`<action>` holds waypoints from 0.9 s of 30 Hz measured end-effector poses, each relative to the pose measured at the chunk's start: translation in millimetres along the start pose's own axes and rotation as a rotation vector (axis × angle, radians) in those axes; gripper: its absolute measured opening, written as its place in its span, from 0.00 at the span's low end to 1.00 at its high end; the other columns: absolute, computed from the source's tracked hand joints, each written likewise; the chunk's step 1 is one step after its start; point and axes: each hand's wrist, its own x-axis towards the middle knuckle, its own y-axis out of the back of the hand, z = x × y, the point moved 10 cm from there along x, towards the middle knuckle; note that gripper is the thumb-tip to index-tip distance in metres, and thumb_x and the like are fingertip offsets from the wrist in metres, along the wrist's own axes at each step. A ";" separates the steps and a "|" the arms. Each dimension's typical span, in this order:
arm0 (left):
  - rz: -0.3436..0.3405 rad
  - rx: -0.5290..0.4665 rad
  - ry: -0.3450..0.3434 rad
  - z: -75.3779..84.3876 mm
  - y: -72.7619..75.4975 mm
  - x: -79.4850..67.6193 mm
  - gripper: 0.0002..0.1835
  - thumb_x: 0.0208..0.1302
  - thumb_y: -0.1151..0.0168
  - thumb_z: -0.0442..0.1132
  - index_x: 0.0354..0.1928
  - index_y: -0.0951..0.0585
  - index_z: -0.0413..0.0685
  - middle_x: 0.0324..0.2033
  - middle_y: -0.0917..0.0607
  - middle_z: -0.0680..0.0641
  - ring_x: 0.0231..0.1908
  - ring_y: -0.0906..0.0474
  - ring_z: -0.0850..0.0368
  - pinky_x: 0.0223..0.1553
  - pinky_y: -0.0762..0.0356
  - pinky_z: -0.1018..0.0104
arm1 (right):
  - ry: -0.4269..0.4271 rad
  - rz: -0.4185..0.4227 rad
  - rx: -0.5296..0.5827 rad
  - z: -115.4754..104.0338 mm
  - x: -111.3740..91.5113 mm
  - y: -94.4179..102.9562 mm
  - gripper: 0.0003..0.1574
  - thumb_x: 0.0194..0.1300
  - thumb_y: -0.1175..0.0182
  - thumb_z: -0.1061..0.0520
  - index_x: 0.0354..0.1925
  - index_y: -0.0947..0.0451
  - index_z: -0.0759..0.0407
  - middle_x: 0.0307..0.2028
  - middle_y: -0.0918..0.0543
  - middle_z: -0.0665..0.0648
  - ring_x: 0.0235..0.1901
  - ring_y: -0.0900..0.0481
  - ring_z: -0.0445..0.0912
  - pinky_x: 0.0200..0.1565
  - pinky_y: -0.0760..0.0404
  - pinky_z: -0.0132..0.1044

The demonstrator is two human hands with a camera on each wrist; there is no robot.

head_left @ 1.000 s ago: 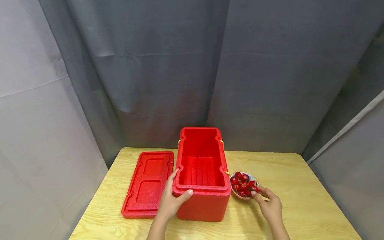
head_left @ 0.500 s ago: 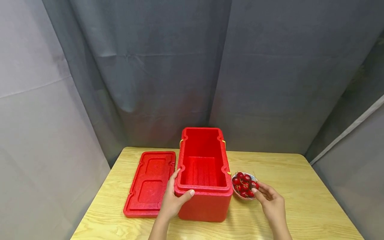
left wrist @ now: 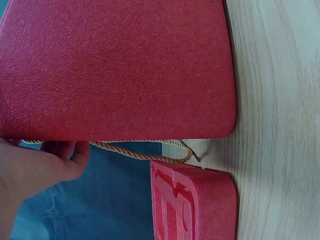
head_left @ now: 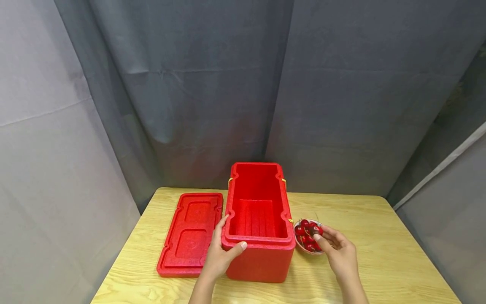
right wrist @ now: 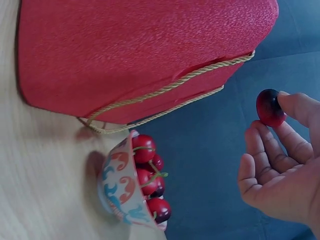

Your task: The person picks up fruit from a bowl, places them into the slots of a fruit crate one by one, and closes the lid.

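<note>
In the head view a red foam box [head_left: 260, 266] stands upright and uncovered, with a bare ribbed floor showing inside. My left hand [head_left: 220, 257] grips its near left corner, thumb on the front rim and fingers along the left side. A dark red cherry [right wrist: 270, 108] is pinched between the thumb and fingers of my right hand [head_left: 343, 255]. It is raised above a small patterned bowl [right wrist: 121, 187], which holds several more cherries [right wrist: 145, 180] with green stems. The bowl sits close by the box's right side.
A red lid [head_left: 187, 236] lies flat on the wooden table [head_left: 379, 253], left of the box. Yellow rope [right wrist: 170, 87] loops hang along the box's sides. A grey curtain [head_left: 212, 93] rises behind the table, with pale cloth [head_left: 38, 147] at the left.
My right hand has lifted the cherry up from the bowl and moved it slightly left. The left hand keeps its grip on the box.
</note>
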 end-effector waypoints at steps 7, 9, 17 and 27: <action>-0.004 -0.003 0.006 -3.4 -0.1 -0.7 0.45 0.53 0.32 0.37 0.70 0.46 0.53 0.66 0.43 0.45 0.57 0.35 0.44 0.49 0.29 0.58 | 0.013 -0.031 -0.027 -14.4 3.4 -3.1 0.28 0.59 0.36 0.52 0.55 0.27 0.64 0.46 0.21 0.59 0.40 0.24 0.37 0.40 0.25 0.26; -0.004 -0.005 0.006 -3.9 0.0 -0.9 0.45 0.53 0.32 0.37 0.70 0.46 0.54 0.66 0.43 0.46 0.57 0.35 0.45 0.49 0.29 0.59 | 0.016 -0.043 -0.026 -18.1 4.2 -4.5 0.28 0.59 0.36 0.52 0.55 0.27 0.63 0.47 0.21 0.60 0.40 0.24 0.37 0.40 0.25 0.26; -0.006 -0.024 0.001 -3.0 0.2 0.4 0.45 0.53 0.32 0.37 0.70 0.46 0.54 0.66 0.43 0.41 0.55 0.33 0.44 0.48 0.28 0.59 | 0.049 -0.080 0.037 -38.2 7.4 -13.3 0.29 0.58 0.35 0.54 0.55 0.27 0.64 0.45 0.21 0.58 0.40 0.23 0.37 0.39 0.24 0.27; -0.016 -0.034 -0.026 -1.6 -0.7 1.7 0.44 0.53 0.32 0.35 0.69 0.45 0.54 0.66 0.42 0.47 0.56 0.33 0.44 0.49 0.29 0.59 | 0.101 -0.138 0.000 -62.9 13.7 -24.5 0.28 0.59 0.35 0.53 0.55 0.26 0.64 0.44 0.21 0.62 0.40 0.23 0.39 0.40 0.24 0.28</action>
